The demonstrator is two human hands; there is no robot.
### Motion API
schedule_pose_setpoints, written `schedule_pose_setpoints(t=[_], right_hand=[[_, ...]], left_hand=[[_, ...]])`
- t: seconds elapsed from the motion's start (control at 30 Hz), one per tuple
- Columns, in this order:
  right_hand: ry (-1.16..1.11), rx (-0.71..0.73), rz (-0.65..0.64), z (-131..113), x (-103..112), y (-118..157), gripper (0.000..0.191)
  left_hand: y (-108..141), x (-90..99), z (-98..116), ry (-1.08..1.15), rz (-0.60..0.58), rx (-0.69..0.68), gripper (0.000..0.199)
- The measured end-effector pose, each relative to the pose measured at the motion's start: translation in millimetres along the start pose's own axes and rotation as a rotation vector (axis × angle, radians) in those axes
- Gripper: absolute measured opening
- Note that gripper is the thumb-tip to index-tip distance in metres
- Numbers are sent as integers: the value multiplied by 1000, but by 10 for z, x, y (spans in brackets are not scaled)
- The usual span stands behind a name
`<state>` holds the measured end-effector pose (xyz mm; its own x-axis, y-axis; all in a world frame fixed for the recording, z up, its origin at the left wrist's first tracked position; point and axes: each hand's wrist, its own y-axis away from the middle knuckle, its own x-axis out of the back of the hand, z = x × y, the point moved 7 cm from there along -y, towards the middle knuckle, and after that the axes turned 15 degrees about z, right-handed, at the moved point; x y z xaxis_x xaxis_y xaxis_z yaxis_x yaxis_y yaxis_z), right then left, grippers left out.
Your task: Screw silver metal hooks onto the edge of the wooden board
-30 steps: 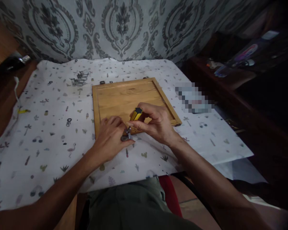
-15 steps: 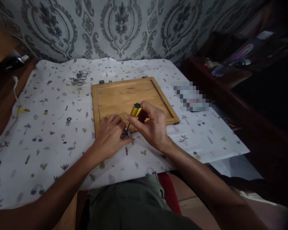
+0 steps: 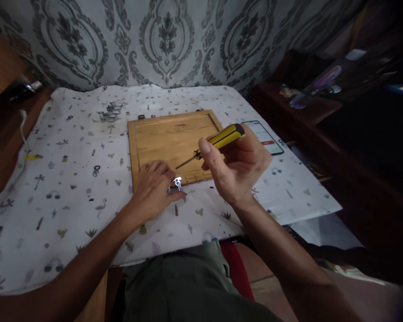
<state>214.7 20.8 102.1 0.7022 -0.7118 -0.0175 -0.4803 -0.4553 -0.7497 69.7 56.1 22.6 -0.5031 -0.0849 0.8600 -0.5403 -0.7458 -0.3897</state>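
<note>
A yellow-and-black screwdriver (image 3: pixel 221 137) is gripped in my right hand (image 3: pixel 243 167), held tilted above the wooden panel. Its metal tip points down and left, apart from the hinge. My left hand (image 3: pixel 156 188) lies over the near edge of the framed wooden panel (image 3: pixel 171 136), fingers on the wood. Between its thumb and forefinger is a shiny metal cabinet hinge (image 3: pixel 177 182), held at that edge; part of it is hidden by the hand. Several small holes show along the panel's near edge, right of the hinge.
Several metal hinges (image 3: pixel 111 112) lie in a pile at the back left of the patterned tablecloth (image 3: pixel 70 188). A phone (image 3: pixel 268 142) lies right of the panel. A plastic bottle (image 3: pixel 325 80) rests on the dark furniture at right. A patterned curtain (image 3: pixel 168 40) hangs behind.
My right hand has lifted the screwdriver off the hinge and moved right, tilting it from steep to nearly flat. My left hand has stayed at the hinge.
</note>
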Motion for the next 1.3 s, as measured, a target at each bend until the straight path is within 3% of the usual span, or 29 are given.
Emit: schedule_pose_setpoints(t=[0.23,0.5,0.6,0.73,0.87,1.0,1.13,1.23,1.3], right_hand=[[72,105,-154,96,-56,112,33],[78,33,-175,170,-45,164,35],[25,-67,-135,177,17,131,32],[-138,-300,-127,127,51,194,29],[-417,-602,-267,2,-104,581,27],[-518,-738,-405,-86,-281,1054,25],[-459,-763,-549,-110,-436,1324,28],[-356,-666,-518,-189,-404,1239,41],[-352,-518,-490,-370,-317,1099,36]], left_hand=[[10,11,14,-34,10,-16,31],[23,23,-4,-55,25,-32,35],[4,209,-72,5,77,4,30],[73,653,-59,162,246,47,23],[383,741,97,332,125,84,22],[793,644,96,471,16,178,19],[1064,640,-154,483,10,307,24],[1142,735,-502,369,97,474,31],[1149,784,-741,260,117,588,35]])
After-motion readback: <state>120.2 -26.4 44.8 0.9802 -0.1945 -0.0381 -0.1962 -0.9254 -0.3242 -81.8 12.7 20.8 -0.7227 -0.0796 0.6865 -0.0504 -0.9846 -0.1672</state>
